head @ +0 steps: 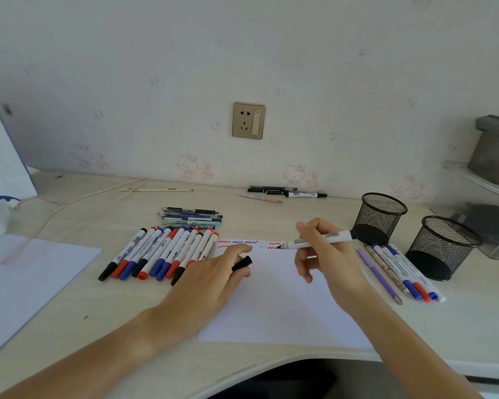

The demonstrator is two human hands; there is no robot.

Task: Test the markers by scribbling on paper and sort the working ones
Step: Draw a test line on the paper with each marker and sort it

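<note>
A white sheet of paper (277,306) lies in front of me, with red and blue squiggles (242,243) along its top edge. My right hand (326,260) grips an uncapped black marker (317,240), its tip touching the paper just right of the squiggles. My left hand (213,280) rests on the paper's left edge and holds the marker's black cap (242,264). A row of several capped red, blue and black markers (159,254) lies left of the paper. A few more markers and pens (401,272) lie to its right.
Two black mesh pen cups (379,217) (441,249) stand at the right. Several pens (190,218) are piled behind the marker row, others (285,192) lie by the wall. A second paper sheet (23,277) sits at the left. A clear box (478,203) stands far right.
</note>
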